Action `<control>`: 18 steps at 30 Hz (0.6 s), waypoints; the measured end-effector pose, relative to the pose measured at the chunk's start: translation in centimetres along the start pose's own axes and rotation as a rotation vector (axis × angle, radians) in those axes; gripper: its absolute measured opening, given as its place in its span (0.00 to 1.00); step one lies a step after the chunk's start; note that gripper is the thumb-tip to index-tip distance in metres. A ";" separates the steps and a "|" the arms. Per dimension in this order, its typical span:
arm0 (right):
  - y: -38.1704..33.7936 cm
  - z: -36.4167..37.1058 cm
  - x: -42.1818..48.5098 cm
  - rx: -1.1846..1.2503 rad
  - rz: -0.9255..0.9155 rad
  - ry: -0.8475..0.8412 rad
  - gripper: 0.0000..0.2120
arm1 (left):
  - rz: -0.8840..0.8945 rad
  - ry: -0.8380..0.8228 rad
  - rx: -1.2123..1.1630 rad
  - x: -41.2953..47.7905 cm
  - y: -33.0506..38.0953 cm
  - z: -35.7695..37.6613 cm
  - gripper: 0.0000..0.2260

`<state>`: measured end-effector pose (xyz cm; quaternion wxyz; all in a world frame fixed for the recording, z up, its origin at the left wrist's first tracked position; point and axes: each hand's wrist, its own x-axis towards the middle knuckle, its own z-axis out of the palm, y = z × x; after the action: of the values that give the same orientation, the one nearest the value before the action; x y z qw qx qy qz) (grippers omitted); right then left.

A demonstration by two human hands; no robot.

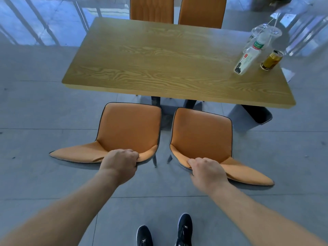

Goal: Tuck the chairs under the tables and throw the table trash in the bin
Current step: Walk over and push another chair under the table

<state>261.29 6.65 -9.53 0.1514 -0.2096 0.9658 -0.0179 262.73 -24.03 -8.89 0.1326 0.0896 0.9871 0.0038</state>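
Note:
Two orange chairs stand side by side before a wooden table [159, 55], their seats out from under it. My left hand [120, 163] grips the top of the left chair's [127, 125] backrest. My right hand [206, 170] grips the top of the right chair's [200, 134] backrest. On the table's far right corner stand a white plastic bottle [246, 62], a gold can [271, 60] and a clear plastic cup [266, 33] with a straw. A dark bin [257, 115] sits on the floor under the table's right end.
Two more orange chairs [175, 10] are tucked in at the table's far side. Grey tiled floor lies all around. A glass railing runs along the far left. My two dark shoes [165, 231] stand behind the chairs.

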 end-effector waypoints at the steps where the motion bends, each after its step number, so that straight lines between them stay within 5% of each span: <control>1: -0.2 -0.1 -0.2 0.002 -0.025 0.007 0.03 | 0.018 0.011 -0.013 -0.1 0.4 0.1 0.05; 7: -0.5 -0.3 -1.6 0.002 -0.186 -0.001 0.08 | 0.100 0.024 -0.065 -0.7 3.0 0.6 0.07; 18: -0.8 -0.5 -1.1 0.013 -0.084 -0.042 0.05 | -0.011 -0.036 -0.021 0.3 4.2 0.4 0.04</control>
<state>262.42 6.35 -8.64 0.1723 -0.2494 0.9526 -0.0260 263.25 -19.88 -9.24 0.1514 0.0828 0.9849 0.0117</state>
